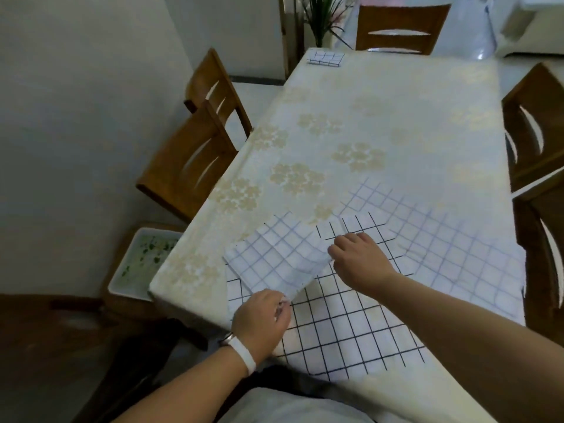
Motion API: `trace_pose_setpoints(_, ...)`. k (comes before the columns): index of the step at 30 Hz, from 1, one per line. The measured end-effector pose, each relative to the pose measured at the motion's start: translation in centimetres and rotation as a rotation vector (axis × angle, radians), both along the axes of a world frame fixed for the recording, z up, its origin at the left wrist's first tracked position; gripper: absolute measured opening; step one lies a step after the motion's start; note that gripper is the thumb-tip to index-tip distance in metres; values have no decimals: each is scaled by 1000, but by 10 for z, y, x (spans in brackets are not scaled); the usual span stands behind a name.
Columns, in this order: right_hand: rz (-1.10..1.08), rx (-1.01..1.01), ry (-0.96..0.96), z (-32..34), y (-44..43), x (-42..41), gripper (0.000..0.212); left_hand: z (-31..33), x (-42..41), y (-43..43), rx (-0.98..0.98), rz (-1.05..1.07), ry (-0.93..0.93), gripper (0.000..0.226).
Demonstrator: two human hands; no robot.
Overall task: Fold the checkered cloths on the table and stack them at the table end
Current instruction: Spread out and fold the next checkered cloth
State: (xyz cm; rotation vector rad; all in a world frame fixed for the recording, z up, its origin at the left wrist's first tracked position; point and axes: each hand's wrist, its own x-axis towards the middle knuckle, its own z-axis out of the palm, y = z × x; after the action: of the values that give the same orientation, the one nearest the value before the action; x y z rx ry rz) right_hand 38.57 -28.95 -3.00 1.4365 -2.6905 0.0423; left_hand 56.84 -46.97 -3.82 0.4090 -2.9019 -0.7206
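Head view, step: folding the blue-lined cloth (274,257).
Fingers: left hand (262,319) and right hand (357,257) are pinching its corners.
Next: aligning edges, probably.

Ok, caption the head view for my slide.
Left hand and right hand pinch a half-folded cloth; a folded cloth sits at the table end.

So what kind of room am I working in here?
Most likely a home dining room: a long floral-covered table, wooden chairs drawn up around it, and a potted plant at the far end.
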Motion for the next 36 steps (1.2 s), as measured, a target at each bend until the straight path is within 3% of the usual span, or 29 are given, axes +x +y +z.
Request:
trace_pose_setpoints(6, -63, -21, -11, 12, -48, -16, 17, 10, -15, -43, 97, 144, -37, 37)
trace_pose_setpoints(12, -154, -56, -111, 8, -104, -35, 14, 5, -35, -91, 269, 260, -87, 5)
trace_pose_setpoints(17, -191, -11, -182, 0, -145, -53, 16, -7, -56, -128, 399, 337, -158, 23)
trace_pose_setpoints(26, -305, 188, -268, -31, -191, -85, 24, -43, -91, -176, 520, 342, -252, 25)
trace_pose_setpoints(30, -386, 246, -293, -43, -198, -94, 25, -55, -102, -181, 614, 300, -337, 50)
trace_pose_setpoints(32, -429, 269, -301, -47, -200, -98, 26, -60, -107, -181, 617, 265, -372, 59)
trace_pose_setpoints(36, -461, 304, -326, -55, -199, -103, 26, -71, -113, -181, 529, 269, -383, 49)
